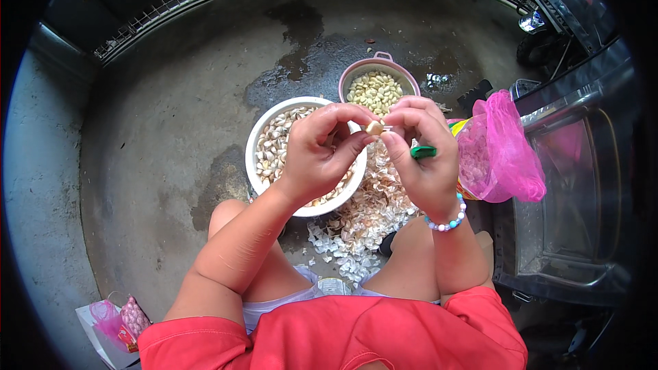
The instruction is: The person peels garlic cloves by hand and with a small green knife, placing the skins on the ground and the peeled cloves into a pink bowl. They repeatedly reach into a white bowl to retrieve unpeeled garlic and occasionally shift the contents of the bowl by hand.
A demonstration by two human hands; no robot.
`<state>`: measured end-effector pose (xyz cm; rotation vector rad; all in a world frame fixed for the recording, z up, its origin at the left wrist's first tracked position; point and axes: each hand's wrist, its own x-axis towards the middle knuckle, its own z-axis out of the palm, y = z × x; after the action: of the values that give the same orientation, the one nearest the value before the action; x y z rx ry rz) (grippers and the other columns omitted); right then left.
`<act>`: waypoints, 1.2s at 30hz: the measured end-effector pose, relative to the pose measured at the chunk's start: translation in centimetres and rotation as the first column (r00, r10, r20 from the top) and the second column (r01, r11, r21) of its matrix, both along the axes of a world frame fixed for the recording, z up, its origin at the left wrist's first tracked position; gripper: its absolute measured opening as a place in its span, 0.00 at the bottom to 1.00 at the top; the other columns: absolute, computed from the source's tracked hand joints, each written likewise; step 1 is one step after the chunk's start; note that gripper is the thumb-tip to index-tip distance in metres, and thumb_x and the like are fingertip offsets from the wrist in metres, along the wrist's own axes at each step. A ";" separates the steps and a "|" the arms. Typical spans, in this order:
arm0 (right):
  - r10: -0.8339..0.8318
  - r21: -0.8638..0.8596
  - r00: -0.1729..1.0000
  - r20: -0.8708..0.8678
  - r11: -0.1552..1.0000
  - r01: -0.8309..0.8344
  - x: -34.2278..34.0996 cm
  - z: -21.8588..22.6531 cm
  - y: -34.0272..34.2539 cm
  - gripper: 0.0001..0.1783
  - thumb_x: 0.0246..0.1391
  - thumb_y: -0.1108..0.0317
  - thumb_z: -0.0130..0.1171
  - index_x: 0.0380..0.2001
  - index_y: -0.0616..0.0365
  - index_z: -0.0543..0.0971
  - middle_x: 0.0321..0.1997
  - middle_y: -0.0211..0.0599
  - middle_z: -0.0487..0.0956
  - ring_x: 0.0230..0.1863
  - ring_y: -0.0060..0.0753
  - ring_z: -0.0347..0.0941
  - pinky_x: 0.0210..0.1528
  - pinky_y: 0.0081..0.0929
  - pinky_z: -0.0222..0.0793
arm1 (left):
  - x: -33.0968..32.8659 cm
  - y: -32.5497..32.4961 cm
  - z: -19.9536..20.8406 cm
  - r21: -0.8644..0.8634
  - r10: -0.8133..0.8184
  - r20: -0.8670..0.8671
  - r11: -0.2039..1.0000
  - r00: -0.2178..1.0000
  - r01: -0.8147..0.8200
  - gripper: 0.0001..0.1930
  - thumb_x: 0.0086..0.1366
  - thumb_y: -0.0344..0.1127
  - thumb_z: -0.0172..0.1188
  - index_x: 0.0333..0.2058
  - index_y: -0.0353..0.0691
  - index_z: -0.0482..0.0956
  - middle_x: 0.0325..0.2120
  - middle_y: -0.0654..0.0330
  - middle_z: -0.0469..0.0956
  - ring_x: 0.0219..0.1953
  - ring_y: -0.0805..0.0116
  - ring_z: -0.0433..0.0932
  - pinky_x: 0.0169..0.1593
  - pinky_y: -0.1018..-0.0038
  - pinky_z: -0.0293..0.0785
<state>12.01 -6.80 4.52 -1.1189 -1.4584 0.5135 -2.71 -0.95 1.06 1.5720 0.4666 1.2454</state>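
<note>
My left hand (319, 154) pinches a small tan garlic clove (374, 127) between thumb and fingers. My right hand (425, 154) touches the same clove from the right and grips a small knife with a green handle (423, 153); a bead bracelet sits on that wrist. Both hands are raised above a white bowl (258, 138) of unpeeled cloves. Behind it stands a pink bowl (378, 64) of peeled pale-yellow cloves. A heap of papery garlic skins (367, 216) lies on the floor under my right hand.
A pink plastic bag (504, 154) stands at the right beside a metal tray or frame (576, 219). A white box with a pink bag of garlic (120, 322) lies at lower left. The concrete floor (171, 116) has wet patches; a drain grate runs along the far edge.
</note>
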 end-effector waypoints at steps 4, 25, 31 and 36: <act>-0.007 0.017 0.997 0.077 1.000 0.006 0.3 -0.1 0.1 0.03 0.44 0.81 0.56 0.25 0.64 0.74 0.36 0.35 0.69 0.26 0.18 0.64 0.27 0.16 0.61 | 0.0 0.2 0.1 0.146 0.029 -0.039 0.989 0.999 -0.023 0.10 0.50 0.19 0.60 0.32 0.36 0.75 0.32 0.59 0.78 0.21 0.83 0.69 0.22 0.85 0.65; 0.208 -0.473 0.864 0.459 0.880 0.039 8.1 -3.2 0.7 0.08 0.41 0.76 0.57 0.29 0.64 0.77 0.29 0.45 0.77 0.31 0.38 0.74 0.36 0.28 0.68 | 0.4 1.5 -0.3 -0.447 -0.182 0.050 0.875 0.982 0.185 0.10 0.59 0.30 0.58 0.39 0.39 0.70 0.34 0.59 0.76 0.30 0.84 0.71 0.29 0.90 0.63; 0.166 -0.526 0.875 0.454 0.843 0.113 9.0 -3.4 1.1 0.13 0.38 0.69 0.61 0.30 0.64 0.78 0.29 0.50 0.77 0.33 0.47 0.75 0.37 0.34 0.69 | 2.4 1.7 -1.3 -0.582 -0.288 0.346 0.681 0.893 0.445 0.09 0.60 0.34 0.56 0.38 0.40 0.70 0.32 0.60 0.76 0.17 0.86 0.62 0.23 0.88 0.58; 0.049 -0.443 0.882 0.469 0.877 0.187 10.6 -5.1 1.3 0.13 0.38 0.69 0.60 0.30 0.64 0.77 0.26 0.48 0.77 0.30 0.41 0.76 0.36 0.32 0.69 | 6.5 4.7 -2.8 -0.666 -0.224 -0.079 0.737 0.971 0.116 0.09 0.60 0.32 0.56 0.37 0.37 0.71 0.30 0.62 0.76 0.16 0.85 0.62 0.20 0.87 0.57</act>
<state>22.60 -5.46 -0.60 -1.7834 -1.7462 0.5968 3.79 3.80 -1.76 1.0624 0.7502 0.6928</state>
